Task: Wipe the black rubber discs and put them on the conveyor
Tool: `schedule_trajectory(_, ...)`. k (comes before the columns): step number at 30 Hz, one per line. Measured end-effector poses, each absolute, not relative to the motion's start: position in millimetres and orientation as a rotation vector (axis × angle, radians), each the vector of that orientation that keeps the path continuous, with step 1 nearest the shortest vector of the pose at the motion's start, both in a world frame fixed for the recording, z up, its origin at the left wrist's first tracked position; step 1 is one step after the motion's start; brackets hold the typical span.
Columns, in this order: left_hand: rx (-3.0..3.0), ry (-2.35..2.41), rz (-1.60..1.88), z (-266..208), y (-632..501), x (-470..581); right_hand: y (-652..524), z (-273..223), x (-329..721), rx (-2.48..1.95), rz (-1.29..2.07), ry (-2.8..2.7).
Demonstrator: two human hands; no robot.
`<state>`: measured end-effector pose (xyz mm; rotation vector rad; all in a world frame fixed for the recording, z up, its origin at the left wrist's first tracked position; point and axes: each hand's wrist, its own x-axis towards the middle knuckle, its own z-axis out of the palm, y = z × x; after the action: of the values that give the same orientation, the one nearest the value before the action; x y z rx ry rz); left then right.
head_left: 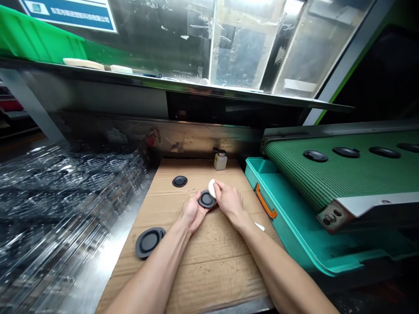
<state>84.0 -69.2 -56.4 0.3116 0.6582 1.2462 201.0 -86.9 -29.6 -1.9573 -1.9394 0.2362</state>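
Observation:
My left hand (193, 212) holds a round black ringed part (207, 199) by its edge, fingers under it, above the cardboard sheet (222, 270). In my right hand (229, 199) a white round pad (212, 188) is pinched, right at the upper right edge of the black part. Whether the pad presses on the part I cannot tell. Another black part (180, 181) lies on the cardboard beyond my left hand. A larger-looking black part (149, 242) lies nearer, beside my left forearm. Behind my hands stands a small whitish bottle (220, 160) with a dark top.
Stacked clear plastic trays (65, 196) fill the left side. At right, a teal bin (284, 231) with an orange handle (266, 201) sits under a green conveyor belt (307, 179) carrying several black parts (346, 151). A metal shelf (196, 89) crosses above. A white piece (259, 226) lies by my right forearm.

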Motion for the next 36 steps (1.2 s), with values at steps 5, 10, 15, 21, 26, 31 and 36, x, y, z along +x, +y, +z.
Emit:
schedule_trajectory(5,0.27,0.622,1.228,-57,-66,81,-85,-29,198,-1.904,0.253,-1.999)
schedule_trajectory(10,0.271,0.596,1.207,-56,-67,76,-50,-28,252,-1.886,0.207,-1.686)
schedule_trajectory(15,0.213,0.506,1.098,-50,-72,72,-33,-45,287,-1.859,0.236,-1.607)
schedule_trajectory(21,0.229,0.442,1.049,-42,-76,72,-39,-59,273,-1.977,0.23,-1.676)
schedule_trajectory(26,0.442,0.526,1.047,-35,-87,78,-41,-56,272,-2.038,0.217,-1.711)
schedule_trajectory(31,0.791,0.687,1.339,-31,-108,98,-40,-57,273,-2.049,0.205,-1.728)
schedule_trajectory(36,0.891,0.723,1.479,-21,-125,113,-39,-59,273,-2.055,0.206,-1.727)
